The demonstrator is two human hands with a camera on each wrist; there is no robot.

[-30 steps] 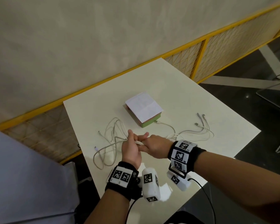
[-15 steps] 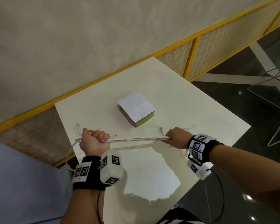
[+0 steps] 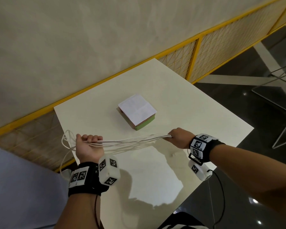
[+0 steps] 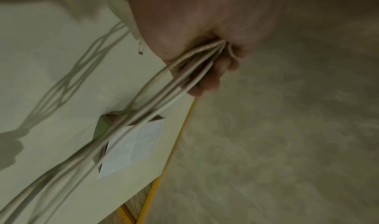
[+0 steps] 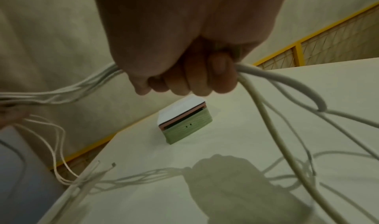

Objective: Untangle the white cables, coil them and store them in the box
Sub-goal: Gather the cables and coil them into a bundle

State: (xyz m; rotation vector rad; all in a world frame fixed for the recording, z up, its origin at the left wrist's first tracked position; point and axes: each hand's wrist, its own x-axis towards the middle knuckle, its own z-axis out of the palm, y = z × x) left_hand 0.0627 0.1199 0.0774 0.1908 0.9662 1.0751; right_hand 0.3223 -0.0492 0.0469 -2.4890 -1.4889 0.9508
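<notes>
While both fists are raised over the table (image 3: 196, 113), the head view shows the white cables (image 3: 130, 141) stretched as one bundle across the lower middle of the frame. Left hand (image 3: 88, 147), lower left, is clenched around one end; loose loops spill out past it toward the left edge and hang off the table's side. Right hand (image 3: 180, 138), right of centre, grasps the other end, fingers curled under. Box (image 3: 137, 111) sits at frame centre, above the bundle, white lid on a green base, apart from both hands. Yellow railing (image 3: 155, 55) runs diagonally behind.

Left wrist view, blurred: left hand (image 4: 205, 33) at top, fingers (image 4: 207, 83) curled over several strands of the white cables (image 4: 153, 112), which run down to the lower left and cross in front of the box (image 4: 133, 145) at centre.

Right wrist view: right hand (image 5: 184, 49) at top centre, closed tight on the white cables (image 5: 264, 114); strands leave both sides of the fist, thick ones trailing to the lower right. Box (image 5: 184, 123) lies just below the knuckles on the table (image 5: 287, 89), a dark gap under its lid.
</notes>
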